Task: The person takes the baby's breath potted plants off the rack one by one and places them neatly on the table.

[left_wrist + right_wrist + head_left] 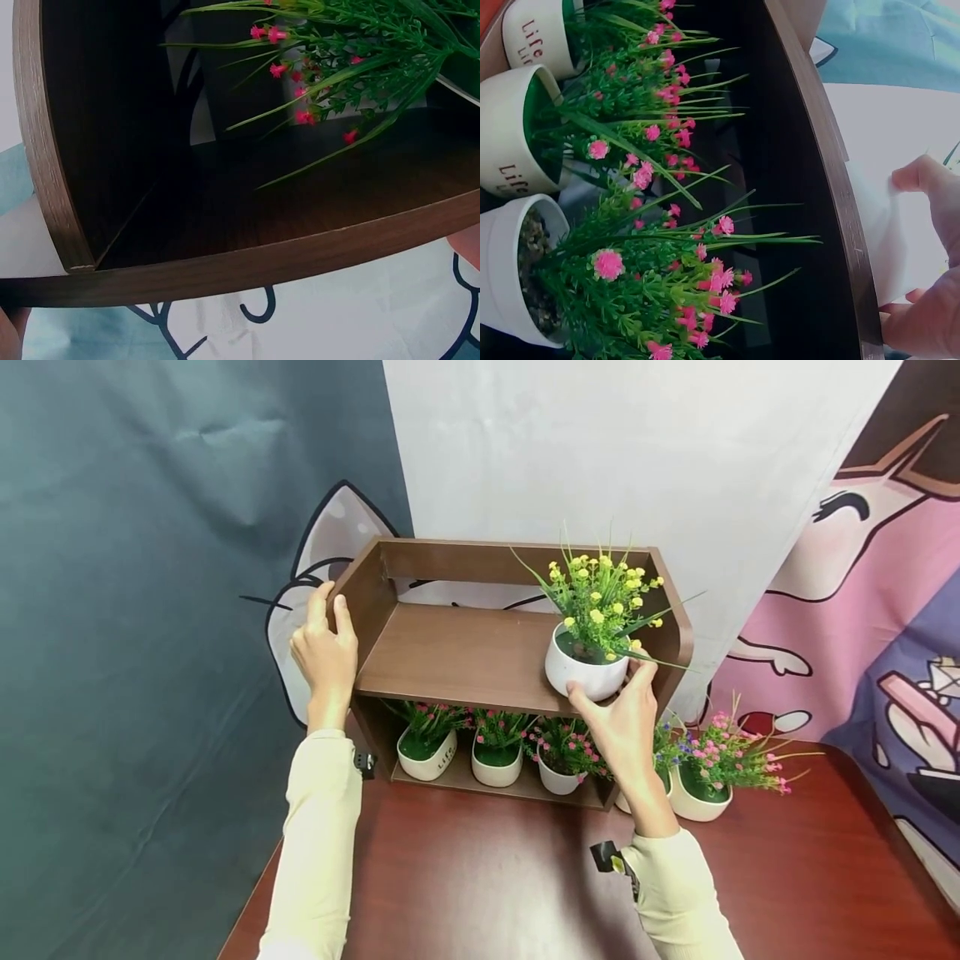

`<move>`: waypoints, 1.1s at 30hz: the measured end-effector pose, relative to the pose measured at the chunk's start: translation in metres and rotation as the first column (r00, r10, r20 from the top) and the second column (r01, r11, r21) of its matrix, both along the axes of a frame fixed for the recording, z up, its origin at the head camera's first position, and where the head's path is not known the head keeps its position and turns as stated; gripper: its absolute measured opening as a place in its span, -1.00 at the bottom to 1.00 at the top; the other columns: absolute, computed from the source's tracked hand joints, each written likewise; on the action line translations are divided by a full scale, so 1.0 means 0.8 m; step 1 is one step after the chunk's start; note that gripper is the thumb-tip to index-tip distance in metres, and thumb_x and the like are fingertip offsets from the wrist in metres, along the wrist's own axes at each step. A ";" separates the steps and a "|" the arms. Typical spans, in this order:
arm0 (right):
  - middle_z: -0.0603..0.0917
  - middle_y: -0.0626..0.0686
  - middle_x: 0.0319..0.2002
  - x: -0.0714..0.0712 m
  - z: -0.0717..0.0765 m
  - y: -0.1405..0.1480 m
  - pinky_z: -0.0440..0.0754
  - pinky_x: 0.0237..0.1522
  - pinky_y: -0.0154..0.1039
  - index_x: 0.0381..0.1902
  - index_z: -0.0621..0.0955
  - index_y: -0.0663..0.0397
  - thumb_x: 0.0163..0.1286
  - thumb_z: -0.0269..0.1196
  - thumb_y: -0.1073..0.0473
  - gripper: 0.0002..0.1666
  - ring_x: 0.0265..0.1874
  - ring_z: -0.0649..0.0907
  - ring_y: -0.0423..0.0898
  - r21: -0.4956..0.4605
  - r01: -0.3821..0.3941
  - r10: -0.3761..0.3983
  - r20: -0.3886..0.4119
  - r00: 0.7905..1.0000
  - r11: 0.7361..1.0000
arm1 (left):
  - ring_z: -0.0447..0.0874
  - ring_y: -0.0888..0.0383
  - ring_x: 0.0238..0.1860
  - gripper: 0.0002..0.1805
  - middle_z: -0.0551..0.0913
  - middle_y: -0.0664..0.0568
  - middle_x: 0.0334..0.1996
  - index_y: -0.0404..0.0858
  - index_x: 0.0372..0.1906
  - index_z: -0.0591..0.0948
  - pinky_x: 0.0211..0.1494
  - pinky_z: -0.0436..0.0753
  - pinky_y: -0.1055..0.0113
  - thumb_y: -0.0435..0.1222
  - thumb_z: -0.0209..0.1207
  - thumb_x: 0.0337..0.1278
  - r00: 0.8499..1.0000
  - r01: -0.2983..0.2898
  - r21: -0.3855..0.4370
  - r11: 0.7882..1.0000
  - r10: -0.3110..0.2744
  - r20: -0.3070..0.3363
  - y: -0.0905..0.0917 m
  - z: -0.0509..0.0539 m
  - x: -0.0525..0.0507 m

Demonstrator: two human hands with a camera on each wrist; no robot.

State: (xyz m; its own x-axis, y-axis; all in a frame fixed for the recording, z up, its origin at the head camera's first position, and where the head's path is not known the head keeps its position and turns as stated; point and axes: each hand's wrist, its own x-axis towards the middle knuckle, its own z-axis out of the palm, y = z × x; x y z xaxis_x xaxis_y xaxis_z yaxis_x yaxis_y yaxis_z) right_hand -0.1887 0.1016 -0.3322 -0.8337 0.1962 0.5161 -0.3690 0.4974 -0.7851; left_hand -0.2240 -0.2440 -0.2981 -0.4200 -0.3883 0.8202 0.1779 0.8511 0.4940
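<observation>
In the head view a brown two-tier wooden shelf [457, 647] stands on the table. My left hand [326, 652] holds the top of its left side panel, thumb inside and fingers toward the outer face. My right hand [626, 718] grips a round white flowerpot [585, 675] of yellow flowers [600, 597], thumb at the front and fingers on its right side. The pot is at the right end of the upper board, near the front edge; whether its base touches the board I cannot tell. Part of my right hand [926, 262] also shows in the right wrist view.
On the lower tier stand three pots of pink flowers: a left pot [429, 756], a middle pot [497, 764] and a right pot [561, 775]. Right of the shelf, more potted flowers [701, 797] stand on the reddish table [480, 877]. Printed curtains [637, 443] hang behind.
</observation>
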 end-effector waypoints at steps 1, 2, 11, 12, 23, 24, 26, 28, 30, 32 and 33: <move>0.46 0.22 0.01 0.000 0.000 0.000 0.43 -0.07 -0.03 0.13 0.21 0.22 -0.04 0.43 0.08 -0.12 -0.04 0.52 0.10 0.004 0.004 -0.004 0.001 1.000 1.000 | 0.34 -0.16 -0.72 -0.64 0.66 -0.25 -0.47 -0.21 0.05 0.59 -0.45 0.37 -0.01 -0.11 -0.03 0.34 1.000 0.000 -0.002 1.000 0.000 -0.002 0.000 0.000 0.000; 0.45 0.22 0.01 -0.001 0.000 0.000 0.43 -0.06 -0.02 0.14 0.21 0.22 -0.04 0.43 0.08 -0.12 -0.03 0.52 0.10 0.006 0.003 -0.003 -0.003 1.000 1.000 | 0.34 -0.16 -0.72 -0.64 0.66 -0.25 -0.47 -0.21 0.05 0.59 -0.45 0.37 -0.02 -0.11 -0.03 0.34 1.000 0.002 -0.002 1.000 -0.002 -0.004 0.000 0.001 0.000; 0.42 0.26 0.02 -0.003 0.005 0.000 0.37 0.01 0.00 0.20 0.18 0.23 -0.04 0.44 0.07 -0.05 0.00 0.47 0.13 0.045 -0.019 0.020 -0.019 1.000 0.999 | 0.28 -0.12 -0.75 -0.62 0.66 -0.25 -0.45 -0.22 0.06 0.58 -0.48 0.35 0.02 -0.11 -0.05 0.35 1.000 -0.008 -0.018 1.000 0.008 -0.015 -0.005 0.003 0.001; 0.42 0.26 0.02 -0.002 0.005 0.000 0.36 0.02 0.01 0.21 0.17 0.22 -0.04 0.44 0.07 -0.03 0.01 0.47 0.13 0.046 -0.019 0.020 -0.014 1.000 0.999 | 0.28 -0.12 -0.75 -0.63 0.66 -0.25 -0.45 -0.22 0.06 0.58 -0.48 0.35 0.02 -0.11 -0.04 0.34 1.000 -0.008 -0.014 1.000 0.007 -0.013 -0.004 0.003 0.001; 0.45 0.25 -0.03 -0.002 0.011 0.011 0.37 -0.01 0.00 0.20 0.18 0.25 -0.05 0.43 0.10 -0.05 -0.02 0.49 0.12 0.040 0.016 -0.016 -0.023 1.000 0.999 | 0.35 -0.14 -0.71 -0.62 0.67 -0.22 -0.43 -0.17 0.06 0.58 -0.47 0.36 0.01 -0.07 -0.05 0.35 1.000 0.011 -0.002 1.000 -0.011 -0.008 0.011 0.010 -0.018; 0.46 0.24 -0.03 -0.002 0.011 0.012 0.37 0.00 0.00 0.20 0.18 0.25 -0.06 0.44 0.10 -0.05 -0.01 0.49 0.11 0.039 0.017 -0.016 -0.024 1.000 0.999 | 0.38 -0.15 -0.70 -0.61 0.68 -0.21 -0.39 -0.17 0.06 0.58 -0.46 0.37 0.00 -0.07 -0.05 0.34 1.000 0.009 0.001 1.000 -0.008 -0.004 0.012 0.010 -0.019; 0.45 0.24 -0.02 -0.001 0.009 0.011 0.37 0.01 -0.02 0.20 0.19 0.25 -0.06 0.44 0.12 -0.05 0.00 0.49 0.10 0.036 0.007 -0.006 -0.019 1.000 0.999 | 0.43 -0.18 -0.67 -0.62 0.69 -0.19 -0.33 -0.17 0.05 0.59 -0.44 0.38 -0.02 -0.07 -0.04 0.34 1.000 -0.001 0.005 1.000 0.001 -0.002 0.011 0.008 -0.018; 0.44 0.24 -0.02 0.001 0.007 0.009 0.38 0.02 -0.03 0.20 0.18 0.25 -0.06 0.44 0.12 -0.05 0.01 0.50 0.09 0.033 -0.008 0.009 -0.009 1.000 0.999 | 0.44 -0.20 -0.66 -0.63 0.69 -0.19 -0.33 -0.18 0.04 0.59 -0.43 0.39 -0.03 -0.08 -0.04 0.34 1.000 -0.012 0.004 1.000 0.012 -0.007 0.009 0.007 -0.016; 0.44 0.24 -0.01 0.003 0.005 0.006 0.39 0.01 -0.04 0.19 0.19 0.26 -0.04 0.44 0.10 -0.06 0.00 0.50 0.09 0.034 -0.018 0.018 -0.001 1.000 0.999 | 0.44 -0.20 -0.66 -0.63 0.69 -0.18 -0.32 -0.19 0.03 0.60 -0.44 0.39 -0.03 -0.08 -0.04 0.34 1.000 -0.017 -0.002 1.000 0.017 -0.014 0.007 0.006 -0.014; 0.43 0.24 -0.02 0.005 0.003 0.005 0.39 -0.01 -0.03 0.17 0.20 0.26 -0.03 0.43 0.07 -0.08 -0.02 0.50 0.10 0.038 -0.018 0.017 0.012 1.000 0.999 | 0.44 -0.20 -0.66 -0.63 0.69 -0.18 -0.31 -0.19 0.03 0.60 -0.44 0.39 -0.03 -0.09 -0.04 0.34 1.000 -0.015 -0.003 1.000 0.015 -0.016 0.005 0.005 -0.013; 0.43 0.24 -0.02 0.006 0.002 0.005 0.39 -0.02 -0.03 0.17 0.21 0.26 -0.02 0.43 0.06 -0.09 -0.03 0.50 0.11 0.040 -0.016 0.015 0.018 1.000 0.999 | 0.43 -0.20 -0.67 -0.63 0.69 -0.18 -0.31 -0.19 0.03 0.59 -0.44 0.39 -0.03 -0.08 -0.04 0.34 1.000 -0.013 -0.003 1.000 0.013 -0.014 0.005 0.005 -0.013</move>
State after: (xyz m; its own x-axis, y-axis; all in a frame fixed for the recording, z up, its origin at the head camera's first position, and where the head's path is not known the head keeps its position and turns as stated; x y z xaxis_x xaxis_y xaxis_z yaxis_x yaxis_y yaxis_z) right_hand -0.1843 0.1055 -0.3304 -0.8453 0.1626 0.5090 -0.3634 0.5234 -0.7707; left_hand -0.2345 -0.2400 -0.2941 -0.4036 -0.3911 0.8271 0.1735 0.8549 0.4889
